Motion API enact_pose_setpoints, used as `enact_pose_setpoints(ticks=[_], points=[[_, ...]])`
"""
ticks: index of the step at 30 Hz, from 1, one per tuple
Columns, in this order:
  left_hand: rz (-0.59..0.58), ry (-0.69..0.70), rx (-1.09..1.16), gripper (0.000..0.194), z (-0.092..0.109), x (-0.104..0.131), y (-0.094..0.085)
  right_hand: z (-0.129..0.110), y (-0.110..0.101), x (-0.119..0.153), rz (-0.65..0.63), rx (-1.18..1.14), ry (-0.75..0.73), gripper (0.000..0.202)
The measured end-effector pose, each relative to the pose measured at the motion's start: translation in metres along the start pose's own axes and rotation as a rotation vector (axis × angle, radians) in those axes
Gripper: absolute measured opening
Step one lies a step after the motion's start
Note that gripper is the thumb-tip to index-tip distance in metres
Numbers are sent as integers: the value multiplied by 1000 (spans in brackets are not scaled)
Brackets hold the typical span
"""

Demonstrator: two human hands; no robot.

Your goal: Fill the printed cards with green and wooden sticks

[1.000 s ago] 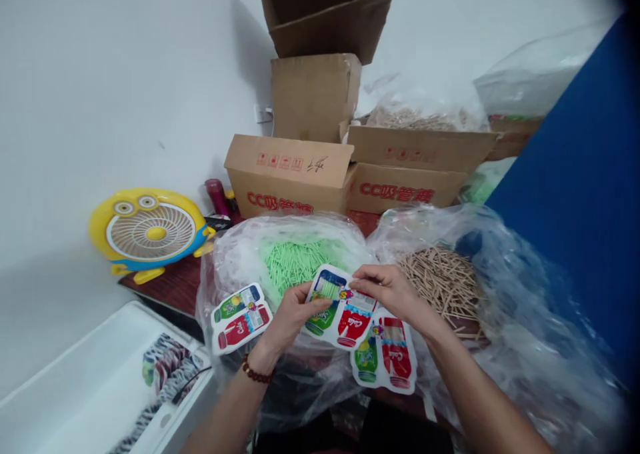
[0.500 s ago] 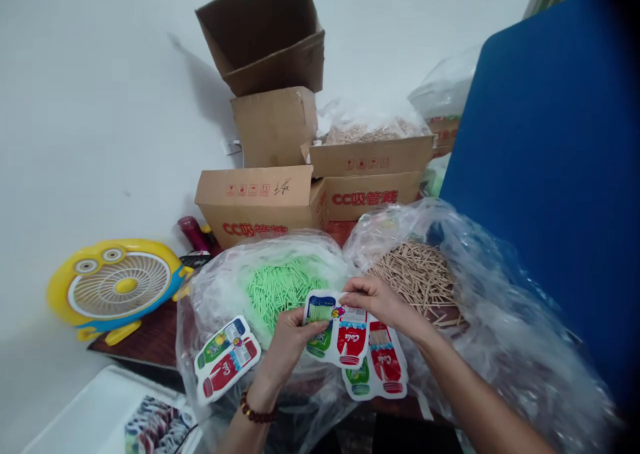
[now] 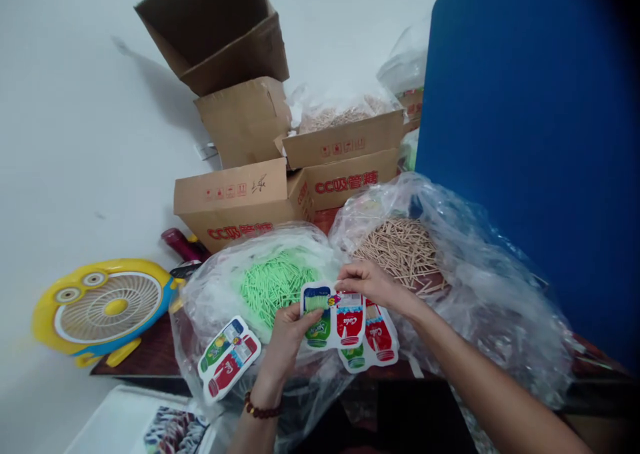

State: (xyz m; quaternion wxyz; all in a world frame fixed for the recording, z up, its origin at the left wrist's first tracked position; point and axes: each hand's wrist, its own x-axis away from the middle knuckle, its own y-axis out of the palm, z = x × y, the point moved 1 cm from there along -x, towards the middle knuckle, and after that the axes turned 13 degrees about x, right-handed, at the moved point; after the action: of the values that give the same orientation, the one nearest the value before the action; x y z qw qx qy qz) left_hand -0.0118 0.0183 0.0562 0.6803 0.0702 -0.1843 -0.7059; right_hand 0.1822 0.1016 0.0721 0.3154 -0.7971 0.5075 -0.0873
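My left hand (image 3: 286, 337) grips the left side of a bottle-shaped pouch (image 3: 345, 322) with green Sprite and red Cola prints, its thumb on the front. Thin green sticks show through the pouch's Sprite window. At the top edge of the Cola half, my right hand (image 3: 369, 282) pinches with closed fingers. A second pouch (image 3: 383, 344) lies partly hidden behind the held one, and brown sticks show in its window. To the left, another pouch (image 3: 230, 357) rests on clear plastic. Beyond my hands are heaps of green sticks (image 3: 275, 284) and brown sticks (image 3: 400, 251).
Cardboard boxes (image 3: 230, 201) stand at the back against the wall. A yellow fan (image 3: 113, 307) is at the left, near a maroon bottle (image 3: 181, 244). A blue panel (image 3: 520, 141) rises at the right. A white tub (image 3: 113, 414) sits below the table at lower left.
The camera view has turned and shifted, so the boxes tilt and sit further left. My left hand keeps the pouch; green sticks now show more clearly in its window. My right hand stays at the top edge.
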Motion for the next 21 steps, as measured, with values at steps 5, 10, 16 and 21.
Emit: enact_pose_setpoints(ticks=[5, 10, 16, 21], points=[[-37, -39, 43, 36, 3, 2, 5, -7, 0, 8, 26, -17, 6, 19], [-10, 1, -31, 37, 1, 2, 10, -5, 7, 18, -98, -200, -3, 18], [58, -5, -110, 44, -17, 1, 21, 3, 12, 24, -129, -225, 19, 10], [14, -21, -130, 36, -23, -1, 28, 12, 17, 27, -133, -198, 31, 12]])
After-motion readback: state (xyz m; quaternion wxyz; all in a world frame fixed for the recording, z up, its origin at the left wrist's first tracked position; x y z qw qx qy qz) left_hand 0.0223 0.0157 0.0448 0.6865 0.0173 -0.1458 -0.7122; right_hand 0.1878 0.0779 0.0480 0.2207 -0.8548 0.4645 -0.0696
